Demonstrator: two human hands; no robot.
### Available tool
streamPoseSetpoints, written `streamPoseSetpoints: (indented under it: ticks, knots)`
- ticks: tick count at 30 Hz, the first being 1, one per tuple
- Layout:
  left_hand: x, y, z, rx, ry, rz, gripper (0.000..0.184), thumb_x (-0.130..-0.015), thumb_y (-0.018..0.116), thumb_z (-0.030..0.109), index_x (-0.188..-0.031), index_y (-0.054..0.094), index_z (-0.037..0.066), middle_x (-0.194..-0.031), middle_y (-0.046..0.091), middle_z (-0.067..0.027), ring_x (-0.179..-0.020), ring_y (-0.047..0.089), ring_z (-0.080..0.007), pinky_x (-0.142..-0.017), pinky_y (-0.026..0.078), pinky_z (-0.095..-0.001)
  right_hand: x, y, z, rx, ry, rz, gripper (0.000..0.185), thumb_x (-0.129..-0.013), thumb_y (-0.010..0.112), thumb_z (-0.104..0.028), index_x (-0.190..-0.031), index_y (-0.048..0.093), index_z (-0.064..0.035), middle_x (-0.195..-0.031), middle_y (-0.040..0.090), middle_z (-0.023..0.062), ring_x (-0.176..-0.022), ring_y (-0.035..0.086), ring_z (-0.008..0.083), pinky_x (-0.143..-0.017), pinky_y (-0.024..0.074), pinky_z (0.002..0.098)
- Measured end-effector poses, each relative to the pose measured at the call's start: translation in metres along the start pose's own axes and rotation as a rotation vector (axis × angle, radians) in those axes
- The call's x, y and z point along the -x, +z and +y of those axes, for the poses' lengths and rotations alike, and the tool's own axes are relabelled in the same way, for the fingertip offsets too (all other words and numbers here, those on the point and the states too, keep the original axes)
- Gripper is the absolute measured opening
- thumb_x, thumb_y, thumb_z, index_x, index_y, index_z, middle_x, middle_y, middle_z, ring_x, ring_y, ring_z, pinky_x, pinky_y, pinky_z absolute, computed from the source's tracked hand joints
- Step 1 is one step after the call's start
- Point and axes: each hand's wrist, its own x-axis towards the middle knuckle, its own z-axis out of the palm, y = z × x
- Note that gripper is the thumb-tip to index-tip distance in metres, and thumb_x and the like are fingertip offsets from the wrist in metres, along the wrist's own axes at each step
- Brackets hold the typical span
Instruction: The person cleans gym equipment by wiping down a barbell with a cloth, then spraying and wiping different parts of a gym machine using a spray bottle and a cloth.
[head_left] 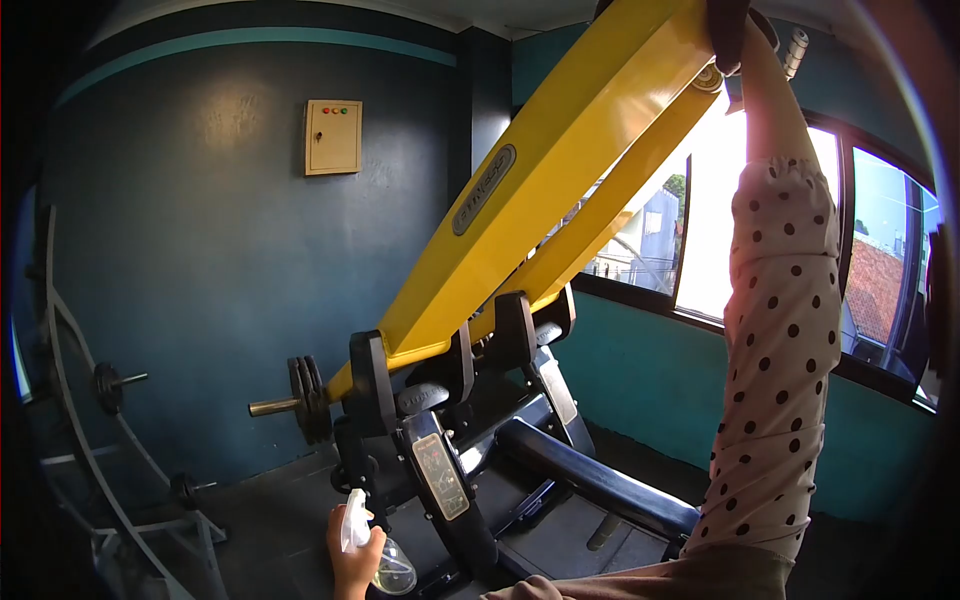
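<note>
My left hand (352, 558), low in the frame, is closed round the neck of a spray bottle (394, 572) with a white trigger head and a clear body that holds some liquid. My right arm, in a spotted sleeve, stretches up to the top of a yellow lever arm (540, 150) of a weight machine. Up there my right hand (757, 45) is partly cut off by the frame's edge, against the beam's upper end. Something dark hangs beside it; whether that is cloth or shadowed fingers I cannot make out.
Black weight plates (308, 400) sit on a bar at the machine's left. Its black base has a padded roller (600, 475) and instruction plaques (440, 476). A grey rack (130, 440) with plates stands left. Windows (700, 220) line the right wall; a beige box (333, 137) hangs behind.
</note>
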Motion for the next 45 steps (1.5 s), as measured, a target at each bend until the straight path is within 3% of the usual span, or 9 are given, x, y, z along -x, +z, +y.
streamPoseSetpoints:
  ticks: [2, 17, 19, 21, 22, 29, 33, 43, 45]
  knots:
    - [0.002, -0.001, 0.011, 0.026, -0.026, 0.058, 0.024, -0.066, 0.064, 0.004, -0.088, 0.054, 0.001, -0.083, 0.054, -0.0129, -0.079, 0.054, -0.0320, -0.073, 0.045, -0.0405, -0.001, -0.002, -0.002, -0.003, 0.012, -0.012, 0.033, -0.094, 0.055, -0.025, -0.115, 0.055, 0.0000, -0.102, 0.055, 0.0155, -0.089, 0.052, 0.0244, -0.075, 0.0445, 0.0377]
    - [0.009, -0.008, 0.031, 0.013, 0.005, 0.025, 0.023, -0.064, 0.066, 0.005, -0.084, 0.056, 0.001, -0.081, 0.055, -0.0142, -0.078, 0.054, -0.0342, -0.070, 0.045, -0.0414, -0.012, -0.019, -0.034, -0.036, 0.145, -0.086, 0.022, -0.095, 0.053, -0.018, -0.104, 0.062, 0.0006, -0.082, 0.064, 0.0099, -0.067, 0.060, 0.0146, -0.060, 0.0512, 0.0314]
    - [0.019, -0.003, -0.010, -0.021, 0.008, -0.067, 0.046, -0.073, 0.063, 0.002, -0.118, 0.053, 0.001, -0.105, 0.055, -0.0087, -0.087, 0.056, -0.0178, -0.077, 0.047, -0.0297, -0.017, -0.023, -0.048, -0.193, 0.387, -0.150, 0.022, -0.095, 0.054, -0.018, -0.103, 0.063, 0.0008, -0.079, 0.064, 0.0091, -0.065, 0.060, 0.0135, -0.058, 0.0523, 0.0306]
    - [0.032, 0.009, -0.046, 0.110, -0.068, -0.129, 0.064, -0.082, 0.057, -0.007, -0.143, 0.042, 0.004, -0.136, 0.051, -0.0061, -0.101, 0.051, -0.0127, -0.088, 0.044, -0.0244, -0.050, -0.011, 0.024, -0.478, 0.159, -0.265, 0.022, -0.095, 0.054, -0.019, -0.101, 0.064, 0.0004, -0.078, 0.064, 0.0058, -0.065, 0.060, 0.0141, -0.060, 0.0526, 0.0300]
    - [0.022, 0.004, 0.018, 0.264, -0.131, -0.149, 0.063, -0.081, 0.056, -0.009, -0.142, 0.043, 0.004, -0.123, 0.055, -0.0059, -0.096, 0.052, -0.0121, -0.082, 0.046, -0.0239, -0.061, -0.010, 0.047, -0.616, 0.043, -0.324, 0.022, -0.095, 0.054, -0.019, -0.100, 0.065, 0.0002, -0.077, 0.064, 0.0042, -0.065, 0.059, 0.0144, -0.062, 0.0527, 0.0298]
    - [0.048, 0.007, 0.029, 0.268, -0.293, -0.206, 0.062, -0.082, 0.057, -0.006, -0.141, 0.043, 0.005, -0.109, 0.055, -0.0058, -0.075, 0.054, -0.0090, -0.065, 0.048, -0.0224, -0.034, -0.025, -0.008, 0.089, -0.041, -0.178, 0.017, -0.091, 0.057, -0.016, -0.092, 0.065, -0.0005, -0.076, 0.064, 0.0058, -0.069, 0.060, 0.0170, -0.063, 0.0519, 0.0295]
    - [0.063, -0.006, 0.019, 0.065, 0.020, -0.116, 0.062, -0.080, 0.060, -0.004, -0.140, 0.045, 0.003, -0.115, 0.058, -0.0073, -0.087, 0.058, -0.0135, -0.078, 0.049, -0.0256, -0.023, -0.028, -0.022, 0.346, -0.151, -0.158, 0.015, -0.089, 0.059, -0.014, -0.087, 0.065, -0.0007, -0.076, 0.064, 0.0073, -0.070, 0.060, 0.0186, -0.064, 0.0517, 0.0295]
    - [0.098, -0.023, 0.014, 0.112, -0.075, 0.015, 0.061, -0.078, 0.061, -0.005, -0.137, 0.048, 0.003, -0.120, 0.059, -0.0082, -0.099, 0.055, -0.0154, -0.088, 0.046, -0.0290, -0.056, -0.002, -0.057, 1.013, -0.565, -0.267, 0.011, -0.082, 0.063, -0.011, -0.080, 0.066, -0.0009, -0.078, 0.065, 0.0128, -0.075, 0.063, 0.0241, -0.066, 0.0515, 0.0305]
    - [0.106, -0.028, 0.015, 0.115, -0.161, 0.002, 0.060, -0.078, 0.061, -0.005, -0.137, 0.049, 0.003, -0.119, 0.059, -0.0082, -0.099, 0.055, -0.0161, -0.088, 0.046, -0.0298, -0.066, 0.006, -0.076, 0.927, -0.290, -0.333, 0.012, -0.083, 0.062, -0.012, -0.087, 0.065, -0.0019, -0.083, 0.066, 0.0154, -0.082, 0.065, 0.0277, -0.069, 0.0518, 0.0346]
